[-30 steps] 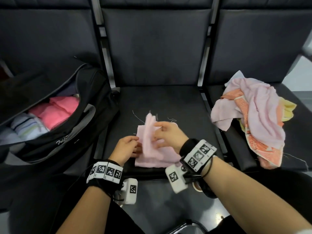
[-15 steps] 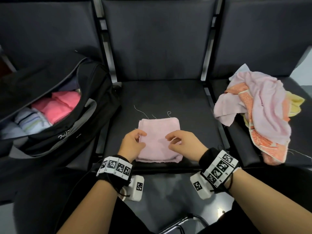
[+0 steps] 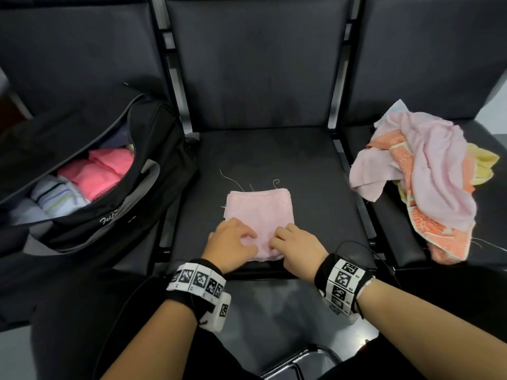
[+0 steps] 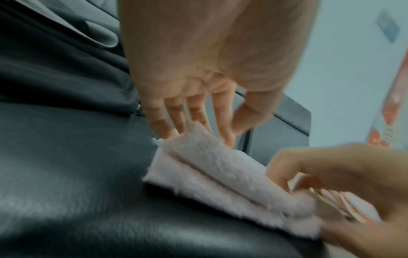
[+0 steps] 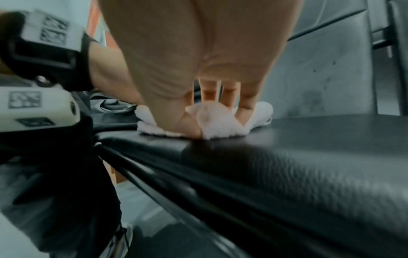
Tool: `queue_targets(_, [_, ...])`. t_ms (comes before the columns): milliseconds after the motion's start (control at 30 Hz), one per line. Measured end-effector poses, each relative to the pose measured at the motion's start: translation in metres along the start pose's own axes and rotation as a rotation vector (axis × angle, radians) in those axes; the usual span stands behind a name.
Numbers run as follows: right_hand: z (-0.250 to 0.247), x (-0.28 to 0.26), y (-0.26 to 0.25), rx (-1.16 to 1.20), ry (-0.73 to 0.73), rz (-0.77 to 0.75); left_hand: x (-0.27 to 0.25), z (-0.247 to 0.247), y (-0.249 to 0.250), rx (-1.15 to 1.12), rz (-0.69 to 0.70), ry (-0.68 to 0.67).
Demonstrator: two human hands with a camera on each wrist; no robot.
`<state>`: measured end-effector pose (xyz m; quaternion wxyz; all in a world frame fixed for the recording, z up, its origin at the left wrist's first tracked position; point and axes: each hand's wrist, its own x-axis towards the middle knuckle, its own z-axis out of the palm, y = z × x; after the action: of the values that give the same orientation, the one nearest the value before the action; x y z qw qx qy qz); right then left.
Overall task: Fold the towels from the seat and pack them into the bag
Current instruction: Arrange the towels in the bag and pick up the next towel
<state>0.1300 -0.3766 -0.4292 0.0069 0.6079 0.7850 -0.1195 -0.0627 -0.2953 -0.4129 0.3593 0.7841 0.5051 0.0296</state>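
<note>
A pale pink towel (image 3: 260, 209) lies folded into a square on the middle seat (image 3: 315, 171). Both hands are at its near edge. My left hand (image 3: 236, 239) has its fingers (image 4: 176, 118) fairly straight, tips touching the towel (image 4: 220, 174), thumb held apart. My right hand (image 3: 290, 242) pinches the near edge of the towel (image 5: 220, 127), thumb in front and fingers (image 5: 229, 94) on top. The black bag (image 3: 153, 149) stands unzipped on the left seat with folded pink and striped towels (image 3: 101, 174) inside. Unfolded towels (image 3: 433, 174) are piled on the right seat.
Metal frame bars (image 3: 340, 149) separate the three dark seats. Loose threads (image 3: 233, 179) trail from the towel's far edge. My dark-clothed legs and a metal chair leg (image 3: 299, 360) are below the seat's front edge.
One second ago the towel was being folded over; it now lies flat as a square. Both hands have slid from its middle to its near edge.
</note>
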Motion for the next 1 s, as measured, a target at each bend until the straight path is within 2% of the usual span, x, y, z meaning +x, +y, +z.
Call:
queue_targets(67, [-0.001,0.004,0.002,0.077,0.03,0.061,-0.003,0.009,0.005,0.156,-0.035,-0.083])
queue_targets(133, [-0.007,0.007,0.007,0.249,0.043,0.126,-0.001,0.014,0.004,0.227,-0.013,-0.047])
queue_targets(233, [-0.022,0.005,0.014,0.629,0.181,0.2,0.002,0.015,0.002,0.324,-0.001,0.031])
queue_targets(300, [-0.029,0.002,0.016,0.748,0.227,0.206,0.005,0.015,0.001,0.381,0.02,0.101])
queue_targets(367, [-0.029,0.0,0.014,0.724,0.212,0.204,0.006,0.016,0.001,0.392,0.052,0.144])
queue_targets(433, [-0.023,-0.003,0.007,0.523,0.153,0.187,0.008,0.015,-0.001,0.369,0.069,0.154])
queue_targets(533, [-0.009,-0.007,-0.004,0.199,0.099,0.074,0.009,0.013,-0.003,0.341,0.083,0.161])
queue_targets(633, [0.002,-0.003,-0.006,0.063,0.09,0.058,0.01,0.013,-0.007,0.308,0.1,0.164])
queue_targets(700, [0.003,0.002,0.0,0.143,0.128,0.109,0.009,0.013,-0.009,0.309,0.116,0.187])
queue_targets(867, [-0.005,0.002,0.017,0.611,0.249,0.328,0.011,0.009,-0.014,0.292,0.104,0.191])
queue_targets(1000, [-0.01,0.001,0.028,0.8,0.321,0.414,0.012,0.001,-0.017,-0.026,0.029,0.187])
